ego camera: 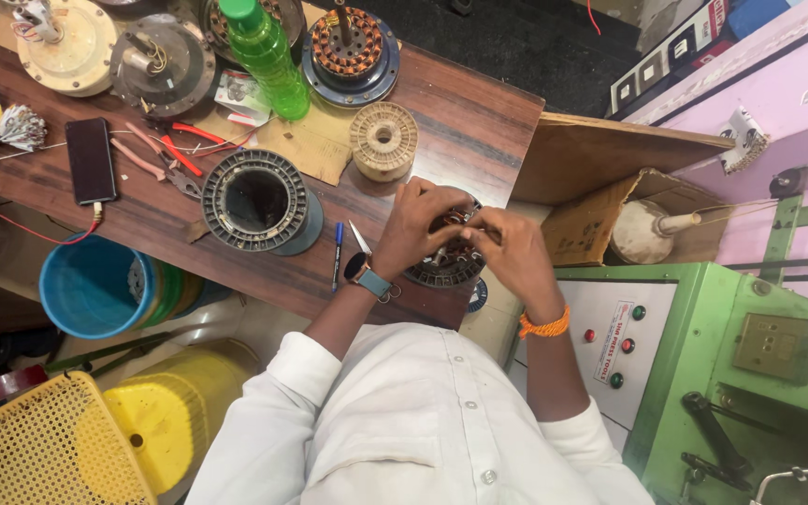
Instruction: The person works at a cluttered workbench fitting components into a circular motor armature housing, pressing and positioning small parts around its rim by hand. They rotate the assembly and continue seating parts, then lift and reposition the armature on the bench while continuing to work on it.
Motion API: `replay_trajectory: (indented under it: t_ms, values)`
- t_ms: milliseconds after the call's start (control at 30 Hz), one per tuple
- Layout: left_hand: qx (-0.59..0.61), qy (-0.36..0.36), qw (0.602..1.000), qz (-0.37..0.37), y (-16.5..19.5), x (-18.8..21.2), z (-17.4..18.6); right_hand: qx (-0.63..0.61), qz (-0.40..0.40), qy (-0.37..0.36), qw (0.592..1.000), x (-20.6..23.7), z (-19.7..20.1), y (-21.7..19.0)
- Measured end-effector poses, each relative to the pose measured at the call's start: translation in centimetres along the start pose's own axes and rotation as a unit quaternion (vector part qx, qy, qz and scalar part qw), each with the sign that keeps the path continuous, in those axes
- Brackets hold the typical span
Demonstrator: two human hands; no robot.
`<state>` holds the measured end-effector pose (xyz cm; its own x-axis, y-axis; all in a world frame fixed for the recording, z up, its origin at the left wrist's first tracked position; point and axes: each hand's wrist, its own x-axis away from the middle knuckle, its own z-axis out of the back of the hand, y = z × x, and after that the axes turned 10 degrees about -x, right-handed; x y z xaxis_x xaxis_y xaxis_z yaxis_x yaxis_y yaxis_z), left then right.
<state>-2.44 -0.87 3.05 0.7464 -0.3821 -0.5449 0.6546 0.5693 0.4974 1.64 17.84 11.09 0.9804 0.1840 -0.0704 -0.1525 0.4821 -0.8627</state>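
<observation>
Both hands close on one workpiece at the centre of the frame. The left hand (420,227) has its fingers curled over the top left of a dark round motor stator (448,264), and the right hand (509,245) covers its right side, fingers bent inward. Each grip is closed on the stator; the fingertips meet above its windings, where fine contact cannot be made out. The stator sits at the near edge of the wooden desk (460,103).

The left wrist carries a smartwatch (370,278); the right wrist carries an orange thread band (544,326).

Just left of the hands, a blue pen (337,251) lies on the desk. Further left stands a larger empty stator ring (259,201). Above the hands sits a cream wire spool (383,140). A green plastic bottle (266,56) stands in the upper part of the frame, beside a wound copper stator (351,51). A black phone (91,160) lies at the left, with red-handled pliers (175,150) near it. A green machine cabinet (703,346) occupies the lower right.
</observation>
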Motion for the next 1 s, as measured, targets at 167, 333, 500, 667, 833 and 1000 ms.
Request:
replay_trajectory:
  t_ms: [167,333,500,667,833,1000]
  values:
    - [-0.013,0.128,0.992,-0.019,0.3,1.4,-1.2,-0.03,0.042,-0.009,0.999,0.6,-0.6,-1.0]
    - [-0.03,0.183,0.976,0.113,1.4,2.0,-1.8,0.001,-0.005,0.032,0.999,-2.8,-0.3,0.3]
    - [-0.008,0.156,0.978,0.137,2.4,1.6,-0.2,-0.069,-0.093,0.006,0.993,-6.2,-1.5,2.7]
    - [-0.001,0.08,0.992,0.096,1.8,1.4,1.2,-0.193,-0.154,-0.041,0.968,-6.5,-2.0,6.3]
    - [0.156,-0.025,0.985,0.066,-1.2,0.8,0.9,-0.198,-0.165,-0.054,0.965,-4.7,-0.3,8.0]
    - [0.222,-0.083,0.968,0.084,-3.1,0.0,-0.2,-0.149,-0.126,-0.043,0.98,-2.6,1.8,5.4]
